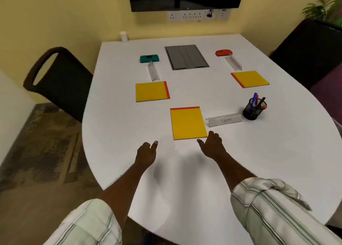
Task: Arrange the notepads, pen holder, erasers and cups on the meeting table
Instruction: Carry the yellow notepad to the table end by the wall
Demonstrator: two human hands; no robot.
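Three yellow notepads with orange bindings lie on the white meeting table (277, 152): a near one (188, 123), a left one (152, 91) and a right one (250, 79). A black mesh pen holder (254, 109) with pens stands right of the near pad. A teal eraser (149, 58) lies far left and a red eraser (224, 52) far right. A white cup (123, 36) stands at the far left corner. My left hand (146, 153) hovers loosely curled below the near pad, holding nothing. My right hand (211, 145) touches that pad's bottom right corner, fingers curled.
Clear name stands sit by each pad; one (224, 119) reads "SIGMA", others at left (153, 71) and right (233, 62). A grey cable hatch (186, 57) is set in the table's middle. Black chairs stand at left (59, 82) and right (305, 50).
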